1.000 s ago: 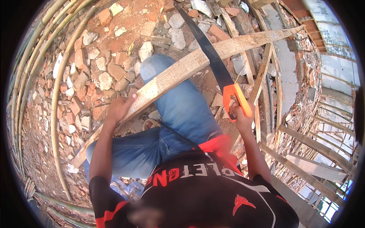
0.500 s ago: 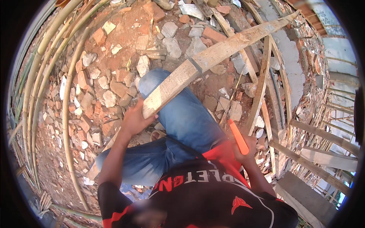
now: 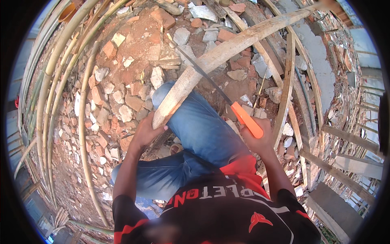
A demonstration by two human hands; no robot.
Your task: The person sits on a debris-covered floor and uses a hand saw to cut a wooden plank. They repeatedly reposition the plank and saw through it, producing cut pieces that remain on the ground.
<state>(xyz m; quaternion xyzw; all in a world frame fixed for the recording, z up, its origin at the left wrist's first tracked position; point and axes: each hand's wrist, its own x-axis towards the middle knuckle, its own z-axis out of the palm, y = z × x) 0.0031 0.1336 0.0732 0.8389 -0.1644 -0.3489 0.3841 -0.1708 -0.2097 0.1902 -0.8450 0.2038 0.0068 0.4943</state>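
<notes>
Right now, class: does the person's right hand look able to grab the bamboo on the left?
Probably not: the right hand grips the saw, and the left hand, at the end of the plank, lies between it and the bamboo.

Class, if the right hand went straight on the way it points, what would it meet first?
Probably the wooden beam, which the saw blade crosses ahead of the right hand; depth is unclear.

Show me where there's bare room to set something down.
Fairly bare: reddish dirt between orange brick and grey stone; the grey strip right of the timbers. Crowded: rubble between bamboo pole and left hand holding the beam.
</notes>
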